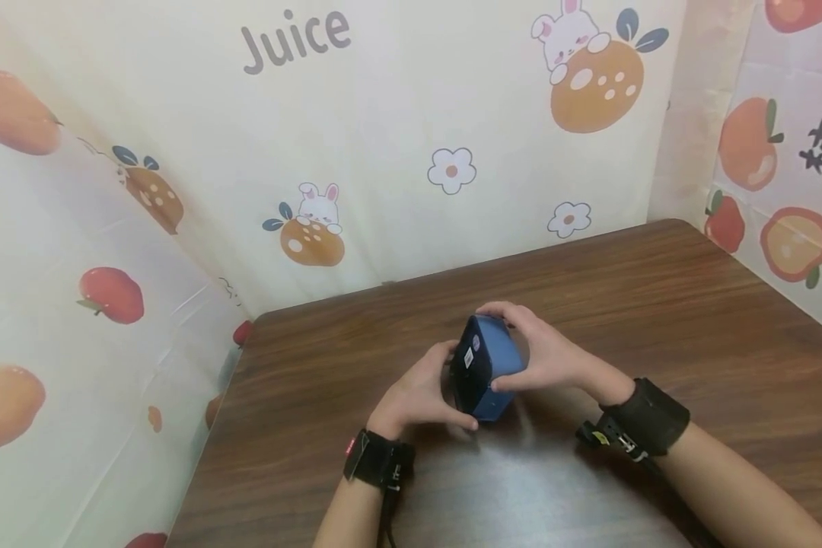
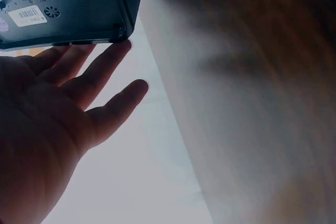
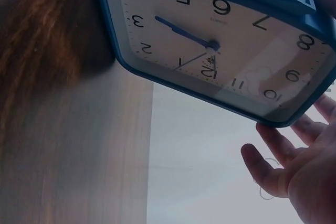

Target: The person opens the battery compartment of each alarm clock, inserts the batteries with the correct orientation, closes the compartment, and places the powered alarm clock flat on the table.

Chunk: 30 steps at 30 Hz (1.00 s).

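A blue alarm clock is held tilted between both hands, its black back turned toward the left. My left hand grips it from the left, thumb at the near lower corner and fingers along the far side. From the right, my right hand holds the clock with fingers over the far upper edge and thumb on the near side. The left wrist view shows the black back with a barcode label. In the right wrist view, the white dial with dark numerals and blue hands appears upside down.
Under the hands is a dark wood-grain table. A pale curtain printed with fruit, rabbits and flowers stands along its back edge, with similar printed sheets at left and right. Both wrists wear black straps with cables.
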Each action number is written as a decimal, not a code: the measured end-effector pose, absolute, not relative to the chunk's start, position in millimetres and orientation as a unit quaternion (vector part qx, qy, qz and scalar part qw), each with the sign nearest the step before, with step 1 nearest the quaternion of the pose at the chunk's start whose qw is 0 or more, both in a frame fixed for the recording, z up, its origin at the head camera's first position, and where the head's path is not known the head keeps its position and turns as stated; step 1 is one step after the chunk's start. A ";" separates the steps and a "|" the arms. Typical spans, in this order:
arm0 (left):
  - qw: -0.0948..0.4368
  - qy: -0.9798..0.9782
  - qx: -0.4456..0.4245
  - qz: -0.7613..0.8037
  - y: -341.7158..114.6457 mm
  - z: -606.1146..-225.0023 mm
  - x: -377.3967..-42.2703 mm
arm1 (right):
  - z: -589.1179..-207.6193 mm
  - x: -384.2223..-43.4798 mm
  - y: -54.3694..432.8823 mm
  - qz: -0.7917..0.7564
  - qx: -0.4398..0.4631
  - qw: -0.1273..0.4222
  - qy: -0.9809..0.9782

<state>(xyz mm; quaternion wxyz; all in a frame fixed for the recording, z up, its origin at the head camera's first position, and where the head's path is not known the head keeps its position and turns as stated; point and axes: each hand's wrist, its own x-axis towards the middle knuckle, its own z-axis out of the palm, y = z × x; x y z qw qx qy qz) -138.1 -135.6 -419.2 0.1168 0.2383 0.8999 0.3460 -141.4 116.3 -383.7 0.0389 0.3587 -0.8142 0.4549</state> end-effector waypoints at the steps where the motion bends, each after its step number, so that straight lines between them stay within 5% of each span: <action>1: 0.110 0.901 0.239 0.344 -136.0 -419.2 -137.9 | -384.0 -141.0 115.3 0.454 0.359 0.040 -0.814; 30: 0.109 0.912 0.228 0.323 -141.0 -416.3 -136.7 | -388.0 -138.8 115.1 0.391 0.344 0.020 -0.853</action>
